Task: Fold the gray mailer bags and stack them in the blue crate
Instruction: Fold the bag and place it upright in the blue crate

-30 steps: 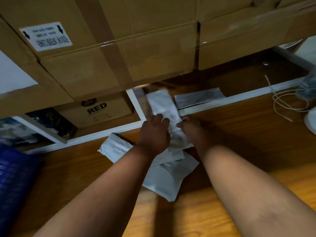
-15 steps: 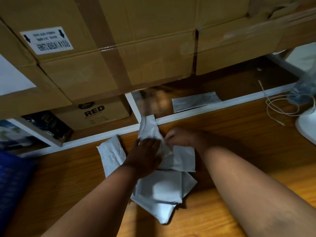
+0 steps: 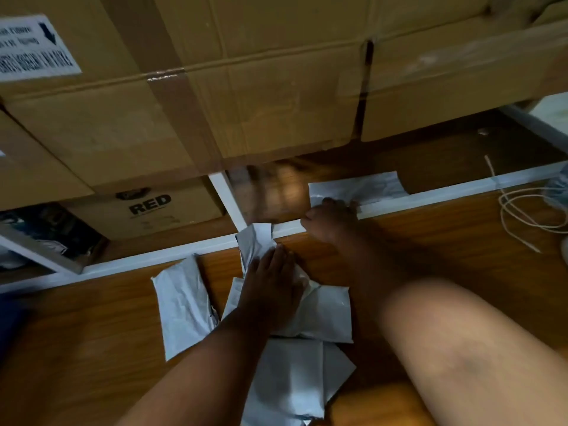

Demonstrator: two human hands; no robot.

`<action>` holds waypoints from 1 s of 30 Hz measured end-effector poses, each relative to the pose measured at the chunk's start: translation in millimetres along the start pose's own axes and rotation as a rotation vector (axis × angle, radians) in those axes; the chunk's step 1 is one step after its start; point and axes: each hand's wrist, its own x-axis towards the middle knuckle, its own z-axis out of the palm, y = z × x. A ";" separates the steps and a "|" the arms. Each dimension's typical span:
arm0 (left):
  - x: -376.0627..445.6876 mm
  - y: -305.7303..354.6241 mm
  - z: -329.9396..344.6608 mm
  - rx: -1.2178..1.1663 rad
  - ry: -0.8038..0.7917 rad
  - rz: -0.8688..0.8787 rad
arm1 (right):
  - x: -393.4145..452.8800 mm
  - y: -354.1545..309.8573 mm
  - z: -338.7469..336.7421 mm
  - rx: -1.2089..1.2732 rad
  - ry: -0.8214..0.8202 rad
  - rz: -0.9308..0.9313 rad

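Note:
Several gray mailer bags lie on the wooden floor. My left hand (image 3: 270,281) presses palm down on a folded mailer bag (image 3: 256,241), whose far end sticks out past my fingers. Under my wrist lies a loose pile of bags (image 3: 292,379), and one flat bag (image 3: 184,305) lies to its left. My right hand (image 3: 330,219) reaches over the white rail, its fingers on the near edge of a far mailer bag (image 3: 356,187) under the shelf. Whether that hand grips the bag is unclear. Only a dark sliver of the blue crate (image 3: 7,321) shows at the far left edge.
Large cardboard boxes (image 3: 261,87) sit on a shelf overhead. Under the shelf stands a smaller box marked RED (image 3: 147,207). A white shelf frame (image 3: 153,256) runs across the floor. A coiled white cable (image 3: 522,210) lies at the right.
My right hand let go of the folded bag and reached forward to the bag under the shelf. My left hand shifted onto the folded bag and presses it flat.

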 end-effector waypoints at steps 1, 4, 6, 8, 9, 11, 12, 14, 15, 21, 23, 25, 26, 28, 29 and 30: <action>-1.3 0.6 2.2 -0.005 0.007 -0.005 | 1.2 -1.3 -1.9 0.010 -0.003 0.020; -1.4 4.0 -0.5 -0.007 0.007 -0.030 | 1.6 -7.6 -2.2 -0.037 -0.011 0.044; -2.1 4.1 -1.8 -0.028 0.028 -0.034 | 1.1 -9.4 0.6 -0.013 0.009 0.057; -1.8 2.9 0.6 -0.040 0.050 -0.030 | 1.1 -8.1 0.4 0.038 0.024 0.051; -2.2 3.1 2.0 -0.043 0.061 -0.030 | 0.3 -6.7 0.2 0.051 0.034 0.025; -2.4 4.1 1.1 -0.047 0.064 -0.040 | -6.9 -5.2 -0.1 0.069 0.094 -0.039; -2.0 4.8 -1.2 -0.055 0.055 -0.054 | -14.1 -5.9 -0.7 0.084 0.137 -0.069; -1.1 5.5 -7.7 -0.090 0.037 -0.071 | -36.6 -7.9 -1.6 0.115 0.214 -0.120; -2.8 5.3 -11.0 -0.117 0.036 -0.069 | -51.3 -9.5 -0.4 0.112 0.244 -0.143; -42.2 -15.6 -31.5 -0.206 0.118 -0.125 | -139.9 -35.2 11.0 0.083 0.411 -0.293; -64.7 -26.7 -44.1 -0.215 0.156 -0.151 | -167.1 -55.7 16.9 0.101 0.420 -0.343; -87.7 -39.8 -59.3 -0.199 0.150 -0.190 | -189.7 -82.1 27.0 0.131 0.424 -0.398; -98.7 -48.2 -64.7 -0.176 0.147 -0.206 | -199.9 -97.3 32.3 0.156 0.417 -0.420; -123.7 -65.3 -71.8 -0.175 0.154 -0.238 | -220.5 -128.8 43.7 0.191 0.374 -0.461; -137.7 -73.7 -73.8 -0.188 0.161 -0.256 | -230.9 -145.0 49.2 0.183 0.352 -0.485; -152.8 -83.2 -73.9 -0.197 0.161 -0.278 | -242.1 -161.1 55.2 0.156 0.335 -0.509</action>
